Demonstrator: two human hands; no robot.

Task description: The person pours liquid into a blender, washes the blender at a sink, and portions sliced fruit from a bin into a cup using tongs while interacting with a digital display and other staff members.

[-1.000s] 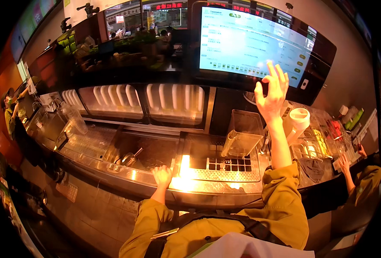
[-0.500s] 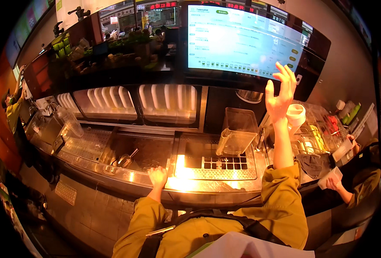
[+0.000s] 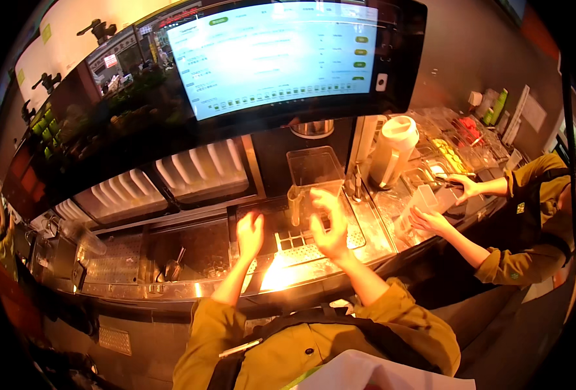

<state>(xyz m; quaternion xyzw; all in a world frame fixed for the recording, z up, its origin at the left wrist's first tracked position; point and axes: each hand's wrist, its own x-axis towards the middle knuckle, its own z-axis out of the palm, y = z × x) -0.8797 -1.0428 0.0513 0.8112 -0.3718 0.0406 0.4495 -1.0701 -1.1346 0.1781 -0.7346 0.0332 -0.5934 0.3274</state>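
My left hand (image 3: 250, 234) hovers open over the steel counter, just above a drain grate (image 3: 292, 244), holding nothing. My right hand (image 3: 330, 224) is lowered in front of a clear square plastic pitcher (image 3: 311, 174) that stands on the counter; its fingers are spread and it grips nothing. Both sleeves are mustard yellow. A wide touchscreen (image 3: 275, 55) with a bright list hangs above the counter.
A white lidded jug (image 3: 395, 146) stands right of the pitcher. A co-worker at the right has one hand (image 3: 431, 221) on a clear cup and the other hand (image 3: 460, 185) at the ingredient bins (image 3: 457, 140). A sink well (image 3: 184, 250) with a scoop lies left.
My right hand has come down from the touchscreen to the counter in front of the pitcher. My left hand has lifted slightly off the counter edge. The view has shifted.
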